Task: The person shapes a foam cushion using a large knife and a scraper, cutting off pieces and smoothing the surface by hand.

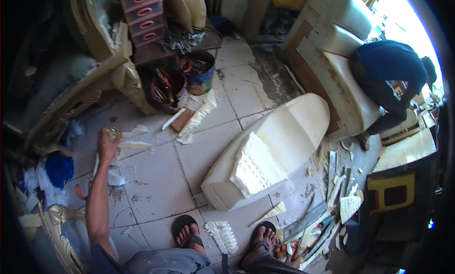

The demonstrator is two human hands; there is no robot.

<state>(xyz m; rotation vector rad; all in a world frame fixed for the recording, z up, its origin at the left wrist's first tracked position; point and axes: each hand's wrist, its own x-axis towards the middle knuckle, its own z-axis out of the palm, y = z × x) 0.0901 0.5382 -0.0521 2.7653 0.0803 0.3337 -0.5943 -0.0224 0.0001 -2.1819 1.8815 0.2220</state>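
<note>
My left hand (pixel 107 143) is closed around a small, shiny amber item (pixel 114 133), low over the tiles by thin pale offcuts (pixel 133 145). At the lower edge, beside my right foot, my right hand (pixel 293 260) reaches into a heap of cut strips and tools (pixel 308 231); its fingers are too hidden to read. A long cream moulded foam piece (pixel 284 150) lies on the floor in front of my feet, with a white ridged patch on its near part. A loose ridged scrap (pixel 221 237) lies between my sandals.
Two tool buckets (pixel 168 89) stand before a low shelf with pink drawers (pixel 141 22). Frames (pixel 61 122) and blue-and-white stuffing (pixel 59 172) line the left. A co-worker in blue (pixel 388 63) bends over large cream seats (pixel 332 65) on the right, near a yellow-edged panel (pixel 388 181).
</note>
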